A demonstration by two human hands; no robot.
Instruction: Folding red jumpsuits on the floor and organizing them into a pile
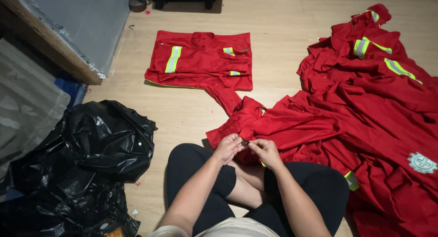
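Black plastic bag (96, 150): crumpled on the floor (182, 114), far left.
Folded red garment (200, 59): flat on floor, top centre.
Left hand (227, 148): pinching red fabric (255, 123) over the lap.
Right hand (265, 151): pinching the same fabric, fingertips nearly touching left.
Red pile (378, 109): heaped right.

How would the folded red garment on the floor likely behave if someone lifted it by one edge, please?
The folded garment would probably flop open, being soft cloth like the rumpled pile. It looks light and flat, so it should slide easily on the smooth wooden floor and not roll.
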